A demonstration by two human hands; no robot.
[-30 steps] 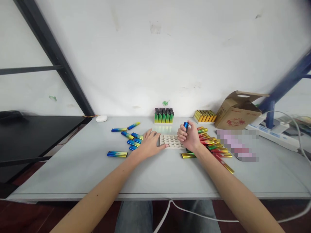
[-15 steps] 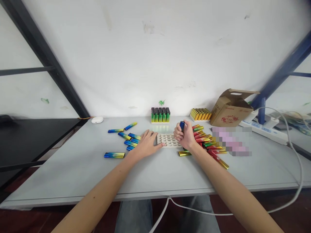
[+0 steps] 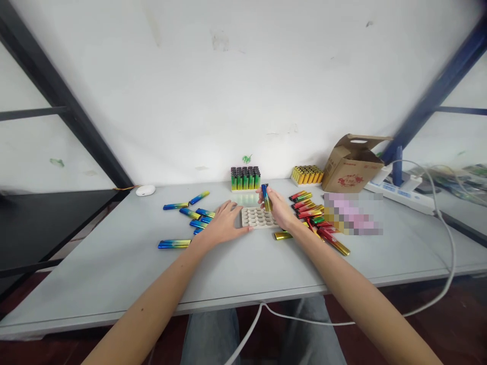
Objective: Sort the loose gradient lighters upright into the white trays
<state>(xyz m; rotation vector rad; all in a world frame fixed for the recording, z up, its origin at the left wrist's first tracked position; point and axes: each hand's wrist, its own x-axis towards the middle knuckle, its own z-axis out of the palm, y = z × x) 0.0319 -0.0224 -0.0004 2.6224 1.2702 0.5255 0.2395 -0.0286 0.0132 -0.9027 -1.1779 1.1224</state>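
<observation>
My right hand [image 3: 279, 207] grips a blue-and-gold lighter [image 3: 265, 196], held nearly upright over the right part of a white tray [image 3: 254, 225] with rows of round holes. Fingers apart and holding nothing, my left hand [image 3: 225, 224] rests at the tray's left edge, its thumb along the near side. Several blue-and-yellow lighters [image 3: 174, 244] lie loose to the left of that hand, some partly hidden by it. To the right of the tray, red, green and gold lighters [image 3: 306, 207] lie in a loose pile, partly behind my right forearm.
Against the wall stand a filled tray of green lighters [image 3: 245, 179] and one of yellow lighters [image 3: 309, 174]. An open cardboard box [image 3: 352, 170] and a white power strip [image 3: 403, 196] are at the right. A white case [image 3: 145, 190] sits back left. A white cable [image 3: 451, 253] hangs over the front edge.
My right hand has moved left over the tray and turned, so more of the blue-and-gold lighter shows. My left hand stays by the tray. The whole view has shifted slightly.
</observation>
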